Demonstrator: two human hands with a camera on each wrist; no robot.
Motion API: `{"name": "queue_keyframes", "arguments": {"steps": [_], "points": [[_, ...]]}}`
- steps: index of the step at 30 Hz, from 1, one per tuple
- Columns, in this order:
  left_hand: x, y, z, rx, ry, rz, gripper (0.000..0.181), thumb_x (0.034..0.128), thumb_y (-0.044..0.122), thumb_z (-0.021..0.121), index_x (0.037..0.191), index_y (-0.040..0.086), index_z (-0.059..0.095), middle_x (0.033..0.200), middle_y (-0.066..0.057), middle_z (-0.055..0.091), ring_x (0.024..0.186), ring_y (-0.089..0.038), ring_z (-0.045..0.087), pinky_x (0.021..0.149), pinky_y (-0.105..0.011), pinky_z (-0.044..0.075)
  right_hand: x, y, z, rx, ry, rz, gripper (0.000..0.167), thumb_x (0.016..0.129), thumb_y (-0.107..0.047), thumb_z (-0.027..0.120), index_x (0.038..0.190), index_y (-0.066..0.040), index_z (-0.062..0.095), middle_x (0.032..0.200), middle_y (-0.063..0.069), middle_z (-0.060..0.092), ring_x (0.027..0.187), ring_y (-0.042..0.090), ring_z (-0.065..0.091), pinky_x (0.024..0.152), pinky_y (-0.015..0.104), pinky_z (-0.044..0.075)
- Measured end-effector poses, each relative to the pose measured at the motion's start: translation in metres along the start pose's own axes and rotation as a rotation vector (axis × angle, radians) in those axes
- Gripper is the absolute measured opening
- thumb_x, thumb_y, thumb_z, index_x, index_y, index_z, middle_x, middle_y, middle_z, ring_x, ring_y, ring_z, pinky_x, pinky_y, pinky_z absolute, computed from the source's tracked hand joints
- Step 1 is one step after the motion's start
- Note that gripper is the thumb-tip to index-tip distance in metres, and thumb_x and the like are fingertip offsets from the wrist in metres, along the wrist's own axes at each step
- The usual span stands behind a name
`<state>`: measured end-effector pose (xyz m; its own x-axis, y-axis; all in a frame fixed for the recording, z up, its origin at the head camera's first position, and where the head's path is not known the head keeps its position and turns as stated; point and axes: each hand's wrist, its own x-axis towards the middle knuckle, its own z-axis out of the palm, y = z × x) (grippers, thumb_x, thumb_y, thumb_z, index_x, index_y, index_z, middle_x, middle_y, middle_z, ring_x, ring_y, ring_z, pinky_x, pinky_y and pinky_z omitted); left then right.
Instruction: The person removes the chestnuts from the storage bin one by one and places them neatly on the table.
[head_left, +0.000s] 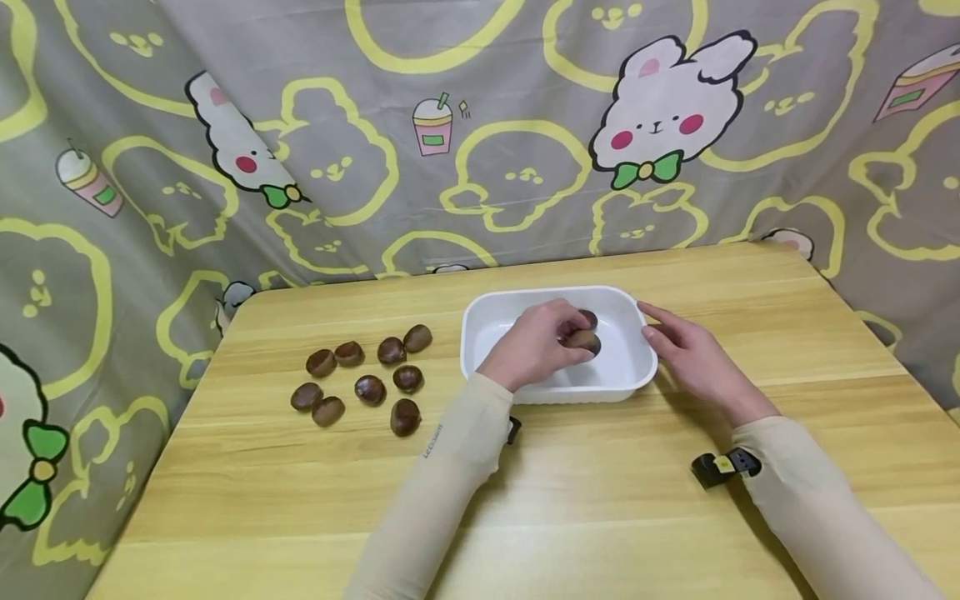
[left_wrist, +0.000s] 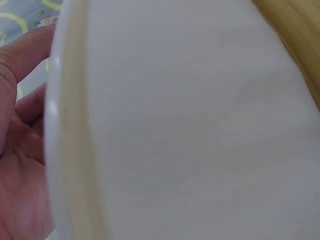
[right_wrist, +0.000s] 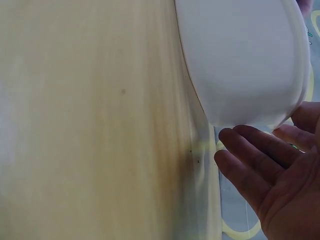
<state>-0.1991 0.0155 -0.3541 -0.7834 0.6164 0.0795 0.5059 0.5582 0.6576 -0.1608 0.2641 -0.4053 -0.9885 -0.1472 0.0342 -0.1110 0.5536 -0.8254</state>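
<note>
White tray (head_left: 558, 392) meets straight-fingered right hand (head_left: 693, 358); left hand (head_left: 536, 337) curls round chestnuts (head_left: 582, 342).

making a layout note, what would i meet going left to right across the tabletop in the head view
Nine glossy brown rounded chestnuts → white rounded-rectangular, plastic-looking tray → the person's bare right grip at the tray's right end.
</note>
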Motion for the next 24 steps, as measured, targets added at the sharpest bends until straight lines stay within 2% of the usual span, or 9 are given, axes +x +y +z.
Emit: {"name": "queue_keyframes", "arguments": {"steps": [4, 7, 13, 18, 24], "points": [[-0.008, -0.006, -0.009, -0.081, 0.03, 0.007, 0.025, 0.0819, 0.016, 0.082, 0.103, 0.01, 0.071, 0.098, 0.005, 0.061, 0.093, -0.007, 0.059, 0.084, -0.019, 0.046, 0.002, -0.001, -0.001, -0.008, 0.003, -0.003, 0.054, 0.106, -0.033, 0.042, 0.153, -0.008, 0.034, 0.132, 0.03, 0.053, 0.123, 0.042, 0.05, 0.104, 0.057, 0.035], [-0.015, -0.01, -0.014, -0.104, 0.048, 0.014, 0.025, 0.0824, 0.015, 0.082, 0.103, 0.009, 0.07, 0.099, 0.005, 0.062, 0.095, -0.008, 0.059, 0.084, -0.02, 0.047, 0.001, -0.002, -0.001, -0.006, 0.001, 0.0, 0.053, 0.106, -0.033, 0.042, 0.153, -0.007, 0.034, 0.133, 0.03, 0.053, 0.123, 0.042, 0.05, 0.104, 0.057, 0.035], [-0.029, -0.014, -0.024, -0.099, 0.086, 0.017, 0.026, 0.0838, 0.016, 0.081, 0.106, 0.008, 0.069, 0.1, 0.004, 0.061, 0.097, -0.011, 0.059, 0.082, -0.018, 0.048, 0.001, -0.002, -0.002, -0.002, 0.0, 0.009, 0.054, 0.106, -0.034, 0.042, 0.153, -0.009, 0.033, 0.133, 0.03, 0.052, 0.124, 0.042, 0.049, 0.104, 0.057, 0.034], [-0.039, -0.021, -0.029, -0.1, 0.125, 0.038, 0.021, 0.0842, 0.012, 0.08, 0.102, 0.006, 0.069, 0.097, 0.001, 0.06, 0.095, -0.012, 0.06, 0.08, -0.017, 0.05, 0.002, -0.001, -0.003, -0.001, -0.002, 0.009, 0.054, 0.107, -0.034, 0.041, 0.153, -0.008, 0.032, 0.134, 0.03, 0.052, 0.124, 0.042, 0.05, 0.104, 0.057, 0.035], [-0.055, -0.029, -0.033, -0.06, 0.149, -0.004, 0.022, 0.0847, 0.015, 0.08, 0.102, 0.007, 0.07, 0.099, 0.003, 0.061, 0.095, -0.011, 0.06, 0.081, -0.019, 0.05, 0.001, -0.001, -0.001, -0.004, -0.006, 0.005, 0.054, 0.107, -0.032, 0.042, 0.153, -0.007, 0.032, 0.133, 0.031, 0.052, 0.123, 0.042, 0.05, 0.104, 0.056, 0.035]]}}
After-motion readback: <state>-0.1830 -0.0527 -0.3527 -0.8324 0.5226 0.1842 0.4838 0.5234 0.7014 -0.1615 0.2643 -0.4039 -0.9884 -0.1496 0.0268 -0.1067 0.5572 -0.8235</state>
